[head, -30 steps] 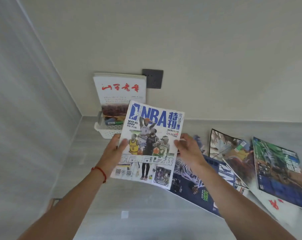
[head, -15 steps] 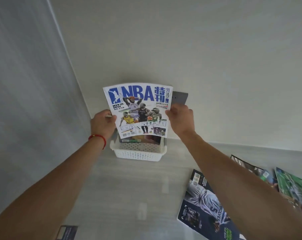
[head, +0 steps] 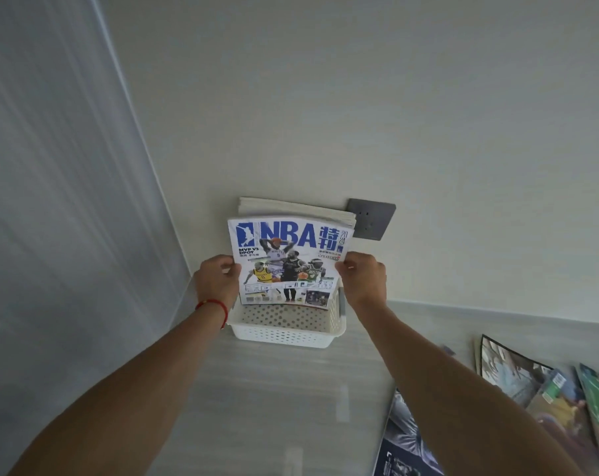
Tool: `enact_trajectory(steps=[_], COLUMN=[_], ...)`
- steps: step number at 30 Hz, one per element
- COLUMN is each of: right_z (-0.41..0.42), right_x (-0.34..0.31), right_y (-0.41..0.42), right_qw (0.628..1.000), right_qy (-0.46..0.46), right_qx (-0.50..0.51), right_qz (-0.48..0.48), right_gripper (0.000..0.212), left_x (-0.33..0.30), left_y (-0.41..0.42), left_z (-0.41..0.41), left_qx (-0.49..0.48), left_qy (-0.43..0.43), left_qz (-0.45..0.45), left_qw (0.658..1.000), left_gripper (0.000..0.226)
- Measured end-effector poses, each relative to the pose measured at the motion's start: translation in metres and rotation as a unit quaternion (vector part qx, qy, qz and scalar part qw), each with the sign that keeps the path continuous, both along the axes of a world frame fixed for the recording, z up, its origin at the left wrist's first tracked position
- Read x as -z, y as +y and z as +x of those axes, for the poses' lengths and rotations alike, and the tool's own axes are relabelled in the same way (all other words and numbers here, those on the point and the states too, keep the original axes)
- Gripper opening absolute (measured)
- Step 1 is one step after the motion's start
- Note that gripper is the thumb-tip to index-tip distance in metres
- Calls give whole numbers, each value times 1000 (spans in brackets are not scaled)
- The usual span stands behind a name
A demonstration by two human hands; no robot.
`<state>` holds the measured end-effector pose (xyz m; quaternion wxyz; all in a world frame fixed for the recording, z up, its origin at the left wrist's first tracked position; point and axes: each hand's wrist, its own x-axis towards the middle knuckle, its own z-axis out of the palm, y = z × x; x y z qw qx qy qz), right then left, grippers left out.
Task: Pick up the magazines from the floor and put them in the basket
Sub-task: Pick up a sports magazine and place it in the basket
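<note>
An NBA magazine with a blue title stands upright, its lower edge down inside the white perforated basket against the wall. My left hand grips its left edge and my right hand grips its right edge. Behind it another magazine stands in the basket, only its top pages showing. Several more magazines lie on the floor at the lower right, among them a dark one and a colourful one.
A grey wall socket sits just behind the basket to the right. A pale curtain hangs along the left. The basket stands in the corner on grey floor.
Both hands have carried the NBA magazine from above the floor pile to the basket and lowered it until its bottom edge sits inside, in front of the standing magazine.
</note>
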<state>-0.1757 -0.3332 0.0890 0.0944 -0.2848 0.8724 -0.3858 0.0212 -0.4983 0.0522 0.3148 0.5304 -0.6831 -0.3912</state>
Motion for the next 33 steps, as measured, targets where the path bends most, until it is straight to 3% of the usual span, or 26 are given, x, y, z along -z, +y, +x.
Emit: enact_trajectory(steps=[6, 10, 12, 14, 17, 20, 23, 29, 33], right_z=[-1, 7, 9, 12, 14, 8, -9, -74, -123], right_x=[15, 19, 24, 32, 50, 66, 75, 84, 99], right_y=[-6, 1, 16, 42, 99, 172, 249, 396, 464], right_qw=[999, 987, 988, 991, 994, 996, 994, 981, 946], right_qy=[-40, -156, -151, -132, -99, -80, -59, 21, -23], right_qx=[20, 4, -5, -11, -39, -20, 5, 85, 153], right_qz=[0, -36, -25, -25, -19, 42, 94, 174, 283], right_gripper=[19, 47, 51, 44, 30, 31, 30, 28, 56], left_x=[6, 3, 1, -2, -1, 6, 20, 45, 50], left_y=[-2, -3, 4, 22, 64, 125, 192, 318, 375], left_z=[-12, -11, -7, 1, 7, -3, -24, -60, -84], left_qx=[-31, -14, 15, 22, 50, 144, 268, 462, 495], left_qy=[7, -9, -18, -42, -85, -63, -99, -208, -251], left_qz=[26, 96, 108, 73, -85, -124, -118, -94, -65], left_qw=[999, 995, 994, 996, 991, 980, 951, 857, 829], left_gripper=[19, 24, 33, 41, 41, 49, 52, 50, 53])
